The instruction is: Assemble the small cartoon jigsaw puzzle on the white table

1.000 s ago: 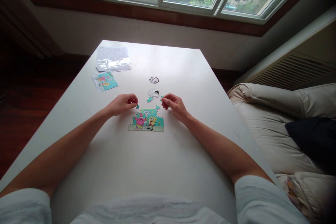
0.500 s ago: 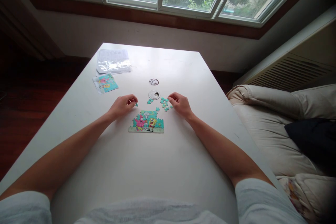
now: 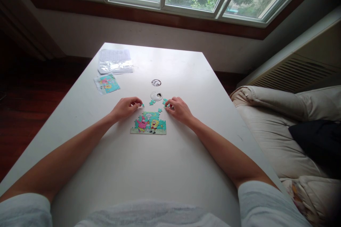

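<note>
A partly assembled jigsaw puzzle [image 3: 148, 124] with cartoon figures lies flat on the white table, its upper edge uneven. My left hand [image 3: 127, 108] is just above its upper left side, thumb and finger pinched on a small teal puzzle piece [image 3: 143, 105]. Among the loose teal pieces to the upper right, my right hand [image 3: 180, 110] has its fingertips closed on a puzzle piece [image 3: 165, 106]; the hand hides part of that pile. One loose piece [image 3: 160, 110] lies between the right fingertips and the puzzle, and a few more [image 3: 152, 102] lie farther left.
Beyond the pieces lie a round metal-looking lid [image 3: 156, 96] and a round disc [image 3: 156, 83]. A picture card [image 3: 107, 83] and a clear plastic packet [image 3: 115, 61] are at the table's far left. A beige sofa [image 3: 266, 134] stands along the right.
My left hand has moved slightly right with its puzzle piece. My right hand has shifted left and a little nearer, over the loose pieces, covering several of them.
</note>
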{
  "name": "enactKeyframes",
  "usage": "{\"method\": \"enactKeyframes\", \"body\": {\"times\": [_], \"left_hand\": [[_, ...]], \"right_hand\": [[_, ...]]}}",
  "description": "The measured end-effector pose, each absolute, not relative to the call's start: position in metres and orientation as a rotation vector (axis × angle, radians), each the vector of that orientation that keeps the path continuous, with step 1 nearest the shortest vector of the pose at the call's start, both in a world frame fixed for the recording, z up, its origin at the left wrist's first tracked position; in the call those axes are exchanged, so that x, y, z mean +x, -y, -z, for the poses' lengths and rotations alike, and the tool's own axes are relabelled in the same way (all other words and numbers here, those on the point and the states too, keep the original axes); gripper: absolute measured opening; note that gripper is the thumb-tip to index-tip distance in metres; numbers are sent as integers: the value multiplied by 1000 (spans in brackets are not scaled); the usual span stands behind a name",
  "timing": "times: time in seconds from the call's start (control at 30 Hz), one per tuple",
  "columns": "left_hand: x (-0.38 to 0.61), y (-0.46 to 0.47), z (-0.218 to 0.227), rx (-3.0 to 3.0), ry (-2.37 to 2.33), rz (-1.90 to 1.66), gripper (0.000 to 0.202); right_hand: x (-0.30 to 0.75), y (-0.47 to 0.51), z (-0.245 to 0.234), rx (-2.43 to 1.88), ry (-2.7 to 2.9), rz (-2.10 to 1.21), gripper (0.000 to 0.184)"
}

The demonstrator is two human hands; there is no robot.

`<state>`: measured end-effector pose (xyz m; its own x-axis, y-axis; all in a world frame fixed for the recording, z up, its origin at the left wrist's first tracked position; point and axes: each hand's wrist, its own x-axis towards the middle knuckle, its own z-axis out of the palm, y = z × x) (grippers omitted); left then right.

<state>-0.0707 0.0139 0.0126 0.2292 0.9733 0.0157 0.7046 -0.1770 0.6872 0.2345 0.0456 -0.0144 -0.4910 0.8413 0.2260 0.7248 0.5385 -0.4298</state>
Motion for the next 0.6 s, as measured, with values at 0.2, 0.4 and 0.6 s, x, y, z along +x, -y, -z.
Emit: {"method": "enactKeyframes", "body": {"times": [0.2,0.4,0.6], "left_hand": [[-67,-13,-12,1938,-1435,-665,29],[-67,-15,-8,1922,-1370,-663,28],[-69,-15,-10,1944,-1274,-596,27]], "right_hand": [[234,-45,13,-1285,2381,-411,9],[232,-41,10,-1309,2441,-257,11],[232,-41,11,-1325,2449,-233,10]]}}
